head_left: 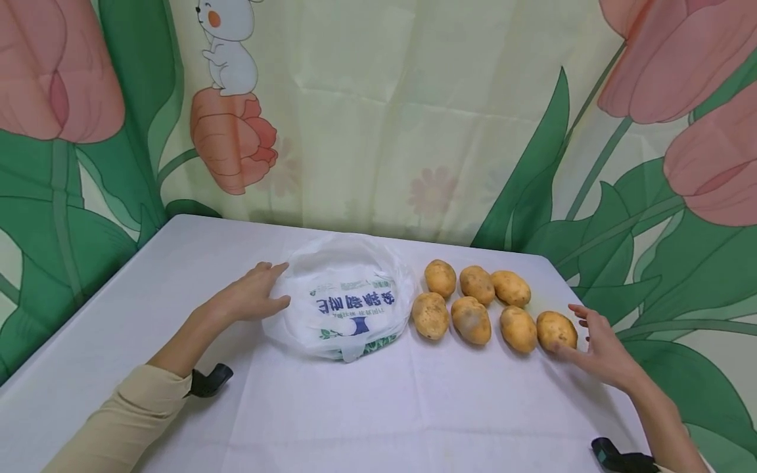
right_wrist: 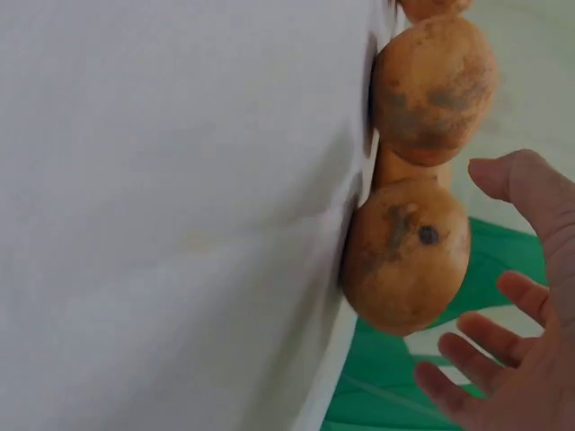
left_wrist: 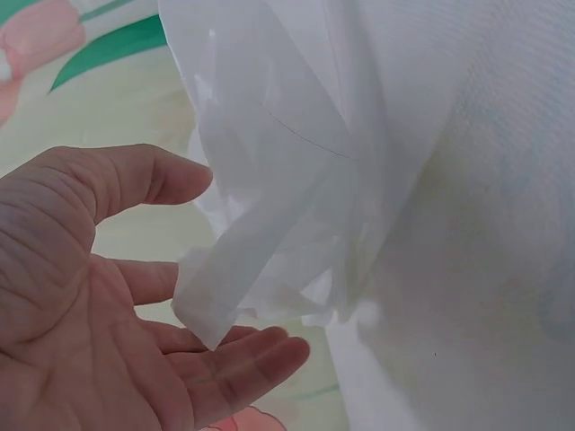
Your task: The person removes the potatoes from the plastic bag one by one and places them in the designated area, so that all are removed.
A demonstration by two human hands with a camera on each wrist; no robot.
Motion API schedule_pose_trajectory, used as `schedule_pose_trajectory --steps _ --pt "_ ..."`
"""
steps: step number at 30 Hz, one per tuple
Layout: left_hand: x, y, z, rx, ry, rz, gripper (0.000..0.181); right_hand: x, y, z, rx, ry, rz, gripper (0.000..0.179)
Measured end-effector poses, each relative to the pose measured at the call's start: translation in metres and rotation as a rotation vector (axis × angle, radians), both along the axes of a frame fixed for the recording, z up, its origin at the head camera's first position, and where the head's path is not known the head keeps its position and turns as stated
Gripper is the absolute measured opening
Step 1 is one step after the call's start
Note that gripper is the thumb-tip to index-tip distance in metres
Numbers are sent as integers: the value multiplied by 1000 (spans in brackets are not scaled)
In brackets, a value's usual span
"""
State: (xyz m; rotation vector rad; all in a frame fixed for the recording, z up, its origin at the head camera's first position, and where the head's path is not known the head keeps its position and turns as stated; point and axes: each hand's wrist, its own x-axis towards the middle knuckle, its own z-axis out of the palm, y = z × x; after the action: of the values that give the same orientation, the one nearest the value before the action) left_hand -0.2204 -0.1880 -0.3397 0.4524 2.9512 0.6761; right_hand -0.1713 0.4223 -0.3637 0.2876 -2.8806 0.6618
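A white plastic bag (head_left: 349,299) with blue print and green leaf patterns lies on the table, its loose film (left_wrist: 269,180) close up in the left wrist view. My left hand (head_left: 251,295) is at the bag's left edge, thumb and fingers spread apart and gripping nothing. Right of the bag lie several potatoes in two rough rows. The rightmost potato (head_left: 557,330) has my right hand (head_left: 603,348) beside it, fingers apart around its right side. In the right wrist view a potato with a dark spot (right_wrist: 409,256) sits near that open hand; contact cannot be made out.
A white cloth covers the table (head_left: 331,420). Behind it hangs a curtain (head_left: 367,131) printed with tulips, leaves and a white rabbit. A black wrist device (head_left: 211,381) is on the left forearm, another (head_left: 621,456) on the right.
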Motion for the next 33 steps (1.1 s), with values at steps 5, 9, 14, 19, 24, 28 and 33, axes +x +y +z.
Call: schedule_pose_trajectory --steps 5,9,14,19,24,28,33 --pt "0 0 -3 40 53 5 71 4 -22 13 -6 200 -69 68" --pt "0 1 -5 67 98 21 68 7 -41 25 -44 289 -90 53" --pt "-1 1 -4 100 151 15 64 11 -63 35 -86 345 -82 37" --pt "-3 2 -3 134 233 -14 56 13 -80 39 -109 322 -59 29" --pt "-4 5 -3 173 269 -29 51 12 -96 41 -113 297 -18 25" --pt "-3 8 -2 192 264 -27 48 11 -111 43 -121 277 21 24" --pt "-3 14 -2 198 247 -36 47 9 -131 41 -120 270 64 19"
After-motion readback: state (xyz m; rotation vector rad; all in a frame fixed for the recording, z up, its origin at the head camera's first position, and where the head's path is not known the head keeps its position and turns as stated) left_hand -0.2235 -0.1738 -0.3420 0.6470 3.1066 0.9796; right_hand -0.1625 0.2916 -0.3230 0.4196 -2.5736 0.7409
